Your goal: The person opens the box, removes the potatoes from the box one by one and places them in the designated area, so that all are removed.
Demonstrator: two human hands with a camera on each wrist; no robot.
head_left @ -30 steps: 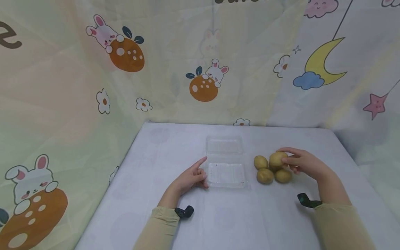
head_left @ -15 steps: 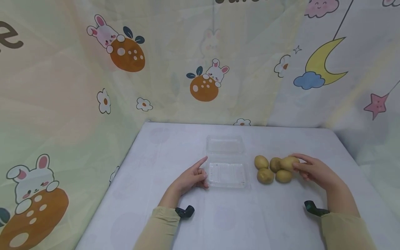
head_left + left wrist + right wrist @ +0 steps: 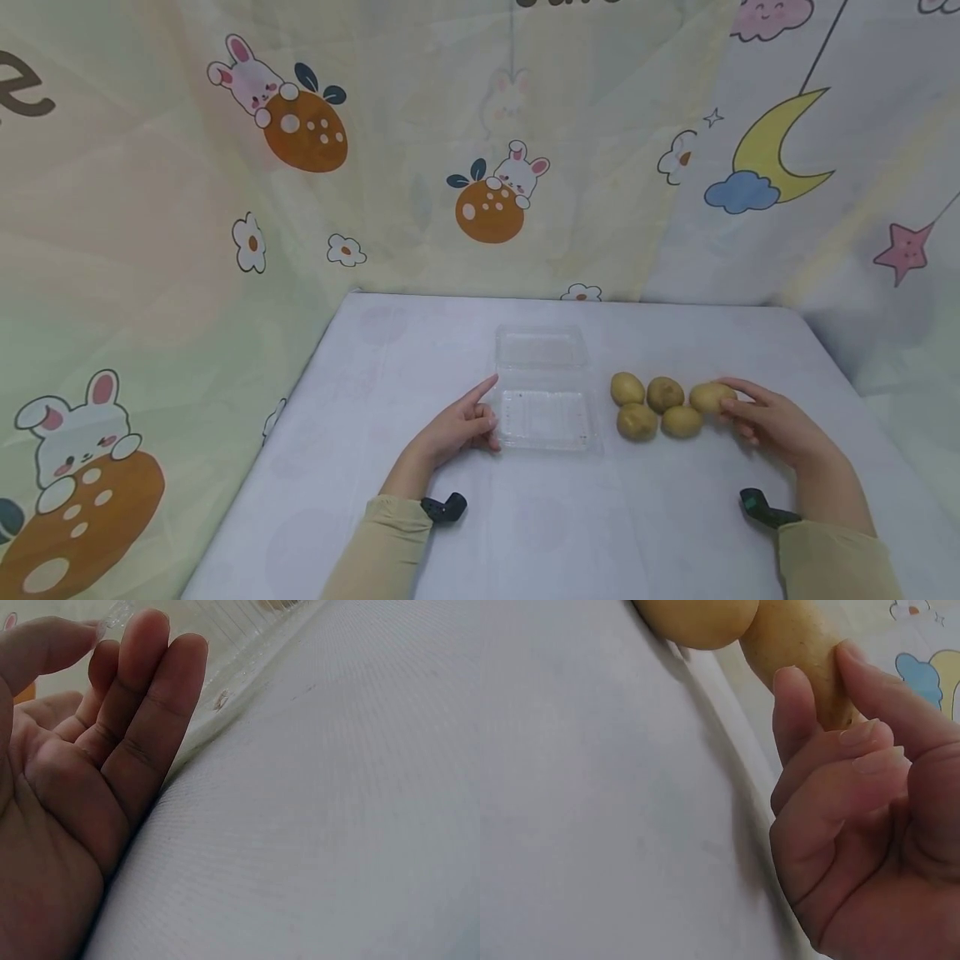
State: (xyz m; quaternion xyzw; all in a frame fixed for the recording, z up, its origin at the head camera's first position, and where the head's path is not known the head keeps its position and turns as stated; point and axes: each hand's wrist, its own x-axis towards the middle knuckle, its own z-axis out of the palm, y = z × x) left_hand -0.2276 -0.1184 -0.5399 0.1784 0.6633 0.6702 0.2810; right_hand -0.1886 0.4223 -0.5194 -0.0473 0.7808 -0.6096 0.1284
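My right hand (image 3: 780,427) pinches a yellow-brown potato (image 3: 707,397) between thumb and fingertips, at the right end of a group of potatoes. In the right wrist view the held potato (image 3: 799,649) shows its end between the fingertips, and another potato (image 3: 701,619) overlaps it. My left hand (image 3: 455,432) is at the left side of a clear plastic box (image 3: 546,447), its index finger stretched along the edge. In the left wrist view a bit of the box's clear rim (image 3: 114,621) shows between the thumb and the fingers.
The box's hinged lid (image 3: 540,347) lies folded back on the far side. Several other potatoes, such as the near left one (image 3: 636,423), sit in two short rows right of the box. A white cloth (image 3: 570,525) covers the table; a printed curtain (image 3: 405,150) stands behind.
My right hand has moved right and toward me with the potato, off the potato behind it, to the right end of the group. The left hand and the box have stayed put.
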